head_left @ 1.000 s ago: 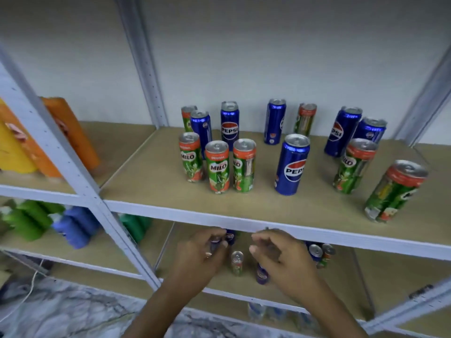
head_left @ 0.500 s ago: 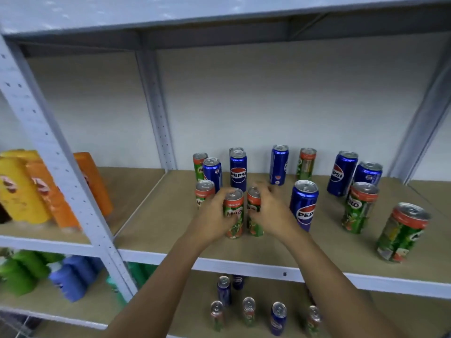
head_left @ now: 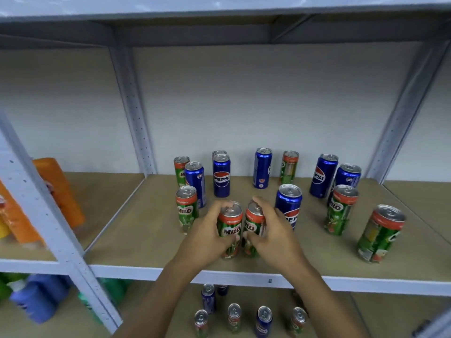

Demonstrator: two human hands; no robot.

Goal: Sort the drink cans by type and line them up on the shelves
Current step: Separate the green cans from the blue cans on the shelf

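Green-and-orange Milo cans and blue Pepsi cans stand mixed on the middle shelf [head_left: 151,240]. My left hand [head_left: 205,236] wraps one Milo can [head_left: 230,228] near the shelf's front. My right hand [head_left: 273,234] wraps a second Milo can [head_left: 252,224] that touches the first one. Both cans stand upright on the board. A third Milo can [head_left: 186,208] stands just left of my left hand. A Pepsi can [head_left: 289,204] stands right behind my right hand. More Milo cans [head_left: 341,209] and Pepsi cans [head_left: 221,175] stand further back and to the right.
A grey upright post [head_left: 51,215] divides this bay from the left one, where orange and yellow packs [head_left: 58,191] stand. On the lower shelf are several small cans [head_left: 234,317] and blue and green bottles [head_left: 36,298]. Another shelf [head_left: 219,25] hangs overhead.
Both hands rose from the lower shelf to the middle shelf and closed on two Milo cans at its front. The view tilted upward, bringing the upper shelf into sight.
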